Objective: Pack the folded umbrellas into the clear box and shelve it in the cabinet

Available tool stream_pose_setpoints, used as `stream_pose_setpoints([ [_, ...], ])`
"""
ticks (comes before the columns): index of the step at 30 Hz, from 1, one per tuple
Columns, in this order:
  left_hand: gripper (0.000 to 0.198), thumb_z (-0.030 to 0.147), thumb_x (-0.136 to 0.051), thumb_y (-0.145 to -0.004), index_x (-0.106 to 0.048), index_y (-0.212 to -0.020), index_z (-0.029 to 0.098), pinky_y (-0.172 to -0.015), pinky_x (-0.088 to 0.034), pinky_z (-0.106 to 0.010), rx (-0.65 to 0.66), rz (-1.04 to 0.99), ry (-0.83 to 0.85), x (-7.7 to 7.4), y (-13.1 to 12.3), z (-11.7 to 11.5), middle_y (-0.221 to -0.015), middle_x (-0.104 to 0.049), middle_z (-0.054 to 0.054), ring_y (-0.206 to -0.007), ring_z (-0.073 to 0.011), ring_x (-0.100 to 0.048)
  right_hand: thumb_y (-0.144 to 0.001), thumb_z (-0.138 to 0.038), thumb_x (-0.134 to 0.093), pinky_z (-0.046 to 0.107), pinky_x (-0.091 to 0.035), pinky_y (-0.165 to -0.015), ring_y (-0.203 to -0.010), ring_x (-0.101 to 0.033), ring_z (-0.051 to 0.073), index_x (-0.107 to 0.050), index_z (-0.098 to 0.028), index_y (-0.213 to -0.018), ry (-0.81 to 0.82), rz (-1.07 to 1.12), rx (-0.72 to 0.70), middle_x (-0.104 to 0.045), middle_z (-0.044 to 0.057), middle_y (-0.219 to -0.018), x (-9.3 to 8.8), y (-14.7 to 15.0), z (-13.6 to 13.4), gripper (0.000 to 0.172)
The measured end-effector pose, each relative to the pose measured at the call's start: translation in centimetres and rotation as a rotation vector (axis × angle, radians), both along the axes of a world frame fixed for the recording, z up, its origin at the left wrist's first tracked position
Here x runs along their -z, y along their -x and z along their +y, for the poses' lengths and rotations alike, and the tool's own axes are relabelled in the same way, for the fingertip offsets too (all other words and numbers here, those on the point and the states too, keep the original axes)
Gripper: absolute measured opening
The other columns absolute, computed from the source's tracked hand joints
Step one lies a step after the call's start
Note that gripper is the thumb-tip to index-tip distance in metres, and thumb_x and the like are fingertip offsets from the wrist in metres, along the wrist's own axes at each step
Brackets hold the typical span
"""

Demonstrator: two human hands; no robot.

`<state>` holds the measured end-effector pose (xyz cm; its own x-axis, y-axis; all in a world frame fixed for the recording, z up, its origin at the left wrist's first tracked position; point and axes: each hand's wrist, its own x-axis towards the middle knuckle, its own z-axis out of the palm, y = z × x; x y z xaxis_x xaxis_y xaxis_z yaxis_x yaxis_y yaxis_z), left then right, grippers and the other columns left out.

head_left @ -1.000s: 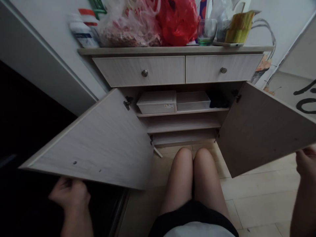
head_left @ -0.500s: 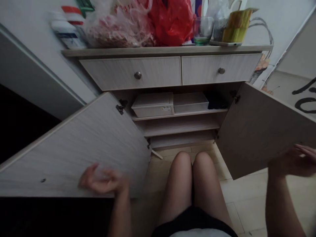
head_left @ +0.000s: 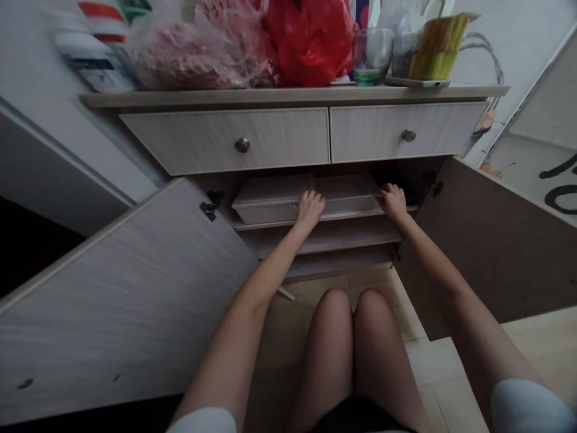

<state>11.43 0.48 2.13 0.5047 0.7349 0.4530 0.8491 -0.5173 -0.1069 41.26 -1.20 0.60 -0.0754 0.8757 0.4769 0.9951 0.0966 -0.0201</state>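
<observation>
On the top shelf inside the open cabinet (head_left: 315, 231), a shallow translucent plastic box (head_left: 345, 191) lies between my hands. My left hand (head_left: 310, 207) is closed at the box's left front edge, beside a white lidded storage box (head_left: 265, 198). Round the right end of the translucent box, the fingers of my right hand (head_left: 393, 200) are curled. My fingertips are partly hidden behind the knuckles. Something dark (head_left: 399, 177) sits at the right end of the same shelf.
Both cabinet doors, left (head_left: 135, 300) and right (head_left: 500, 252), stand open. Above are two closed drawers (head_left: 202, 141) with round knobs. The cabinet top holds white bottles (head_left: 92, 66), a clear bag (head_left: 198, 54), a red bag (head_left: 311, 42), a glass (head_left: 372, 57) and a yellow container (head_left: 437, 48).
Both hands have moved from near the open doors forward into the cabinet. They have closed on the translucent box's two ends. My view has shifted slightly.
</observation>
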Motion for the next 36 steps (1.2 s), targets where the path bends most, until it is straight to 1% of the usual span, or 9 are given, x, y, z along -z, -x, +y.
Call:
stream_pose_setpoints([
  [4, 0.032, 0.005, -0.045, -0.089, -0.076, -0.088, 0.014, -0.108, -0.034, -0.048, -0.023, 0.062, 0.041, 0.5, 0.0, 2.5, -0.095, -0.073, -0.017, -0.115, -0.0296, -0.058, -0.098, -0.028, -0.049, 0.041, -0.035, -0.090, -0.115, -0.049, 0.032, -0.074, -0.017, -0.114, 0.078, -0.109, 0.012, -0.061, 0.015, -0.129, -0.1, 0.1, 2.1, 0.032],
  [8, 0.031, 0.006, -0.048, -0.087, -0.075, -0.077, 0.017, -0.111, -0.031, -0.053, 0.051, 0.020, 0.038, 1.4, 0.6, 4.2, -0.089, -0.073, -0.014, -0.114, -0.0299, -0.057, -0.098, -0.027, -0.049, 0.043, -0.035, -0.090, -0.114, -0.049, 0.032, -0.077, -0.018, -0.107, 0.067, -0.115, -0.016, -0.063, 0.015, -0.125, 0.0, -0.6, 3.1, 0.031],
  [12, 0.028, 0.009, -0.051, -0.086, -0.073, -0.071, 0.020, -0.111, -0.028, -0.058, 0.117, -0.070, 0.045, 1.4, 0.8, 4.8, -0.085, -0.072, -0.013, -0.110, -0.0309, -0.056, -0.097, -0.029, -0.050, 0.045, -0.035, -0.088, -0.111, -0.049, 0.033, -0.078, -0.020, -0.104, 0.013, -0.066, -0.033, -0.064, 0.015, -0.124, -0.3, -1.5, 2.5, 0.030],
  [15, 0.026, 0.012, -0.054, -0.087, -0.073, -0.072, 0.020, -0.110, -0.028, -0.060, 0.122, -0.122, 0.044, 1.0, 0.6, 4.0, -0.085, -0.071, -0.013, -0.110, -0.0315, -0.055, -0.097, -0.030, -0.051, 0.044, -0.034, -0.086, -0.108, -0.049, 0.032, -0.079, -0.022, -0.100, -0.049, -0.056, -0.052, -0.066, 0.013, -0.120, -0.9, -2.2, 0.7, 0.028],
  [19, 0.022, 0.019, -0.056, -0.092, -0.074, -0.080, 0.022, -0.109, -0.029, -0.060, 0.127, -0.147, 0.005, 0.2, 0.7, 0.8, -0.091, -0.072, -0.011, -0.109, -0.0302, -0.054, -0.097, -0.031, -0.055, 0.043, -0.032, -0.086, -0.106, -0.049, 0.029, -0.078, -0.024, -0.096, -0.103, -0.051, -0.088, -0.067, 0.010, -0.119, -1.4, -3.1, -3.2, 0.024],
  [25, 0.019, 0.023, -0.056, -0.094, -0.075, -0.089, 0.024, -0.107, -0.032, -0.058, 0.160, -0.156, -0.100, -0.6, 2.0, -5.5, -0.096, -0.072, -0.010, -0.107, -0.0284, -0.054, -0.100, -0.032, -0.053, 0.041, -0.029, -0.089, -0.102, -0.052, 0.025, -0.076, -0.024, -0.093, -0.143, -0.044, -0.137, -0.072, 0.007, -0.107, -1.9, -3.2, -8.3, 0.025],
  [28, 0.018, 0.024, -0.057, -0.094, -0.075, -0.090, 0.024, -0.104, -0.034, -0.056, 0.149, -0.149, -0.130, -0.6, 2.8, -8.9, -0.096, -0.073, -0.010, -0.105, -0.0285, -0.055, -0.100, -0.031, -0.054, 0.039, -0.029, -0.089, -0.098, -0.054, 0.024, -0.075, -0.024, -0.091, -0.147, -0.031, -0.139, -0.073, 0.006, -0.100, -2.2, -2.6, -10.6, 0.024],
  [32, 0.019, 0.026, -0.057, -0.095, -0.075, -0.091, 0.026, -0.100, -0.036, -0.052, 0.134, -0.203, -0.140, 0.7, 4.5, -14.2, -0.093, -0.073, -0.009, -0.102, -0.0275, -0.058, -0.100, -0.033, -0.055, 0.038, -0.029, -0.090, -0.095, -0.056, 0.022, -0.073, -0.024, -0.087, -0.171, -0.028, -0.205, -0.074, 0.004, -0.097, -1.7, -1.4, -15.4, 0.024],
  [36, 0.017, 0.026, -0.058, -0.095, -0.074, -0.091, 0.027, -0.097, -0.035, -0.048, 0.142, -0.216, -0.157, 3.0, 6.6, -19.4, -0.089, -0.074, -0.006, -0.098, -0.0258, -0.060, -0.101, -0.033, -0.055, 0.038, -0.030, -0.092, -0.095, -0.058, 0.020, -0.072, -0.025, -0.087, -0.153, -0.009, -0.290, -0.075, 0.003, -0.095, 0.3, -0.2, -21.5, 0.023],
])
